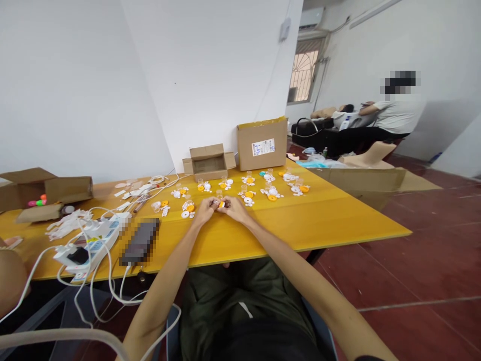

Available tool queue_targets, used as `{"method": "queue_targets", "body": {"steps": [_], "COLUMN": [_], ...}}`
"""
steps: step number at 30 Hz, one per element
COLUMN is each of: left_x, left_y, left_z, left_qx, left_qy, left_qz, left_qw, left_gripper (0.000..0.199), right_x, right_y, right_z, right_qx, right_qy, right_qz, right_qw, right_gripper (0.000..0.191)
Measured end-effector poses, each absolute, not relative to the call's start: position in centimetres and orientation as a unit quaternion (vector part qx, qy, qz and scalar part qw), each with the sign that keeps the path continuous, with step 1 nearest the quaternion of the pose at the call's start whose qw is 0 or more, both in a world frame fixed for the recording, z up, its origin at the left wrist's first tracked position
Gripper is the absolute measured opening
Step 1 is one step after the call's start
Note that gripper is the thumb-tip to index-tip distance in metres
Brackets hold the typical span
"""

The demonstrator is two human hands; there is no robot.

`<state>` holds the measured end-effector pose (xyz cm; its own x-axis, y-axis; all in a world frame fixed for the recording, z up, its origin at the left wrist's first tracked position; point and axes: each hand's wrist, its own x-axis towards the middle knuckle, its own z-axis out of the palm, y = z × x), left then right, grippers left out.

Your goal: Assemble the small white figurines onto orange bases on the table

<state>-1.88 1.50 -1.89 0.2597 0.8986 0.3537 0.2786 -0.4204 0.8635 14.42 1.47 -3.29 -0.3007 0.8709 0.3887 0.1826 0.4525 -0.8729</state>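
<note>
Over the yellow table (323, 220), my left hand (206, 209) and my right hand (233, 208) meet with their fingertips close together. A small orange-and-white plastic part (221, 204) shows between them, pinched by my right fingers. My left fingers are also closed, beside that part; what they grip is too small and covered to make out. Around the hands lie several little groups of pieces: orange rings (191, 208), white discs (185, 214), small white bits (165, 211) and clear cups (156, 206). One group includes a teal ring (262, 174).
An open small carton (208, 175) and a taped box (261, 160) stand at the back. Left are a power strip (108, 235) with white cables, a dark phone (141, 240) and another open carton (75, 189). A person (394, 115) sits far right.
</note>
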Motion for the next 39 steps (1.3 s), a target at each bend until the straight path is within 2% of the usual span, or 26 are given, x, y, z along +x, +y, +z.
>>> {"method": "queue_targets", "body": {"steps": [11,16,23,27,32,36,39], "left_x": [-2.5,-2.5,-2.4,-2.4,-2.2,-1.9,-1.6], "left_y": [1.6,1.4,1.3,1.4,1.3,0.9,0.4], "left_z": [-1.5,-1.3,-1.2,-1.3,-1.2,-0.8,-0.5], "left_qx": [0.623,0.616,0.625,0.624,0.617,0.629,0.646], "left_qy": [0.435,0.441,0.437,0.431,0.424,0.414,0.401], "left_qz": [0.569,0.57,0.559,0.556,0.562,0.549,0.532], "left_qw": [0.314,0.318,0.324,0.34,0.352,0.362,0.373], "left_gripper": [0.016,0.018,0.016,0.018,0.021,0.025,0.028], "right_x": [13.5,13.3,13.4,13.1,13.3,13.9,14.0], "right_y": [1.2,0.1,-0.1,0.0,0.6,1.2,1.3], "right_z": [-3.7,-3.1,-2.9,-3.1,-3.0,-3.0,-2.9], "right_qx": [-0.32,-0.295,-0.302,-0.303,-0.347,-0.373,-0.371], "right_qy": [-0.72,-0.784,-0.819,-0.796,-0.72,-0.664,-0.649], "right_qz": [0.419,0.373,0.305,0.326,0.362,0.365,0.381], "right_qw": [0.452,0.399,0.381,0.409,0.48,0.536,0.544], "right_gripper": [0.027,0.021,0.024,0.031,0.021,0.022,0.023]}}
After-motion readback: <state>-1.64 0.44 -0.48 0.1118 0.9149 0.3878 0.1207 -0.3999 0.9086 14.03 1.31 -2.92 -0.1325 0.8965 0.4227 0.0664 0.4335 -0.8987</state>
